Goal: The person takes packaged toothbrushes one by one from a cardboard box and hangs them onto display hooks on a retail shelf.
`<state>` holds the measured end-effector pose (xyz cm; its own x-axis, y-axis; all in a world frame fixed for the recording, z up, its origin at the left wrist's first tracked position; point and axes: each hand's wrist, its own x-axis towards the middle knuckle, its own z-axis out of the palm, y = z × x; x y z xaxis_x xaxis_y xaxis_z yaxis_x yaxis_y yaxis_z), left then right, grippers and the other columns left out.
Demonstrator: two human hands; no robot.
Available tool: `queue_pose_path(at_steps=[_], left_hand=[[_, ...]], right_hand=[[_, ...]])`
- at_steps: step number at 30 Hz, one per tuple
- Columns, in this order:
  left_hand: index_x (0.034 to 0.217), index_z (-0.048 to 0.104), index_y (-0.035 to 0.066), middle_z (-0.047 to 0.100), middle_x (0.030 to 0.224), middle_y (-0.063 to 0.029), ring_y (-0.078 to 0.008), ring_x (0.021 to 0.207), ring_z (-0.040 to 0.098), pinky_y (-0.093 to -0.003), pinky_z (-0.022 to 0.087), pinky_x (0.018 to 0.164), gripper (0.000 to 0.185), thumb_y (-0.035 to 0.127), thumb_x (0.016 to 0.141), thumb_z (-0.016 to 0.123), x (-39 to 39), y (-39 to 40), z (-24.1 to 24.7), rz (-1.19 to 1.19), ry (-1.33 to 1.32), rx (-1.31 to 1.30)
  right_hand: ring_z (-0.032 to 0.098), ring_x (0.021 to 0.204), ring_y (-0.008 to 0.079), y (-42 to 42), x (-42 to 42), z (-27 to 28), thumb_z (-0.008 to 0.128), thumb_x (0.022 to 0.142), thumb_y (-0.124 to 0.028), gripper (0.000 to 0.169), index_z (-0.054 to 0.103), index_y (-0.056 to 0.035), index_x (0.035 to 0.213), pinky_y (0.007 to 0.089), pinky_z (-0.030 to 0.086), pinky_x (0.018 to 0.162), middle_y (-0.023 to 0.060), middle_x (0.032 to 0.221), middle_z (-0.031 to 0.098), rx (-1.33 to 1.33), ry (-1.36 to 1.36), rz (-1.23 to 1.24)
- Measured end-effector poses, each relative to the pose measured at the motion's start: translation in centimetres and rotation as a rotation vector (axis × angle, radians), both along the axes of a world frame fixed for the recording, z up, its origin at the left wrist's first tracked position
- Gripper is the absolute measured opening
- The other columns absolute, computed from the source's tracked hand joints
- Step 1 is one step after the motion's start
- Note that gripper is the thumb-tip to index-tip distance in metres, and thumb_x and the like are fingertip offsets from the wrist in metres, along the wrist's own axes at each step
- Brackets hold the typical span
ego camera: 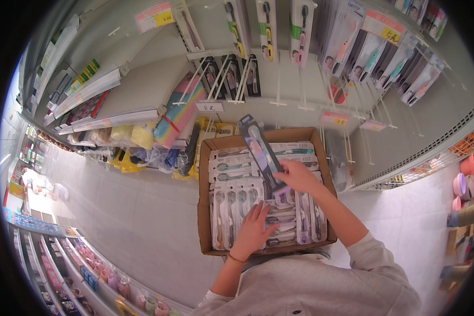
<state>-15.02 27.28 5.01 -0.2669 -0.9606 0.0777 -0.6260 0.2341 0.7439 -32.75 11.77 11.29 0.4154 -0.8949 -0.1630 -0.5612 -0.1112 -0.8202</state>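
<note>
My right hand [300, 175] grips the lower end of a black toothbrush package [262, 152], which tilts up to the left above the open cardboard box [204, 197]. Several white toothbrush packages [237, 213] fill the box in rows, some lying lengthwise and some crosswise. My left hand [252, 231] rests over the packages near the box's front side, its fingers spread and nothing held in it. Beyond the box, black toothbrush packages [231, 77] like the held one hang on wire hooks.
Bare display hooks [278, 85] jut out above the box. Carded toothbrushes [268, 31] hang higher up. Folded striped towels [179, 110] lie on a shelf at the left. A grey perforated shelf edge [426, 154] runs along the right. Low shelves with cups [114, 282] stand at the lower left.
</note>
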Motion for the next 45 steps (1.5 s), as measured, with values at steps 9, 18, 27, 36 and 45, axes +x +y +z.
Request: queue_pose_path(at_steps=[9,18,27,36,45], left_hand=[[0.141,0.037,0.010,0.030,0.149,-0.0181,-0.0393,0.137,0.030,-0.0536,0.034,0.106,0.071,0.032,0.081,0.069,-0.7,1.3,-1.2,-0.080,-0.228,0.026],[0.141,0.038,0.010,0.031,0.149,-0.0167,-0.0384,0.137,0.029,-0.0531,0.032,0.107,0.070,0.025,0.080,0.070,-0.5,1.2,-1.3,-0.106,-0.191,0.038],[0.141,0.037,0.011,0.031,0.149,-0.0167,-0.0380,0.137,0.029,-0.0524,0.031,0.108,0.069,0.025,0.082,0.068,-0.4,1.3,-1.1,-0.104,-0.209,0.048],[0.142,0.037,0.011,0.032,0.149,-0.0170,-0.0376,0.138,0.029,-0.0523,0.031,0.108,0.069,0.024,0.081,0.068,-0.3,1.4,-1.4,-0.100,-0.196,0.036],[0.141,0.038,0.011,0.032,0.149,-0.0171,-0.0387,0.137,0.030,-0.0533,0.032,0.107,0.068,0.023,0.081,0.068,-0.2,1.4,-2.2,-0.101,-0.180,0.010]], right_hand=[[0.061,0.082,0.0419,-7.9,3.3,-2.8,0.064,0.083,-0.022,0.025,0.060,-0.0002,0.094,0.0471,0.047,0.070,0.0208,0.083,0.065,-0.372,0.066,-0.121],[0.060,0.093,0.0417,-9.3,3.7,-6.8,0.063,0.085,-0.022,0.032,0.061,-0.0013,0.109,0.0464,0.048,0.080,0.0237,0.100,0.064,-0.269,-0.033,-0.496],[0.059,0.092,0.0424,-7.9,4.3,-5.1,0.062,0.086,-0.021,0.029,0.062,-0.0031,0.109,0.0467,0.048,0.078,0.0223,0.096,0.065,-0.388,0.094,-0.312],[0.059,0.088,0.0433,-9.3,4.9,-6.1,0.061,0.087,-0.019,0.025,0.063,-0.0058,0.108,0.0482,0.047,0.076,0.0229,0.092,0.065,-0.435,-0.038,-0.424],[0.060,0.090,0.0429,-11.0,6.2,-7.2,0.060,0.087,-0.015,0.024,0.062,-0.0030,0.108,0.0450,0.047,0.078,0.0237,0.093,0.065,-0.392,-0.183,-0.546]])
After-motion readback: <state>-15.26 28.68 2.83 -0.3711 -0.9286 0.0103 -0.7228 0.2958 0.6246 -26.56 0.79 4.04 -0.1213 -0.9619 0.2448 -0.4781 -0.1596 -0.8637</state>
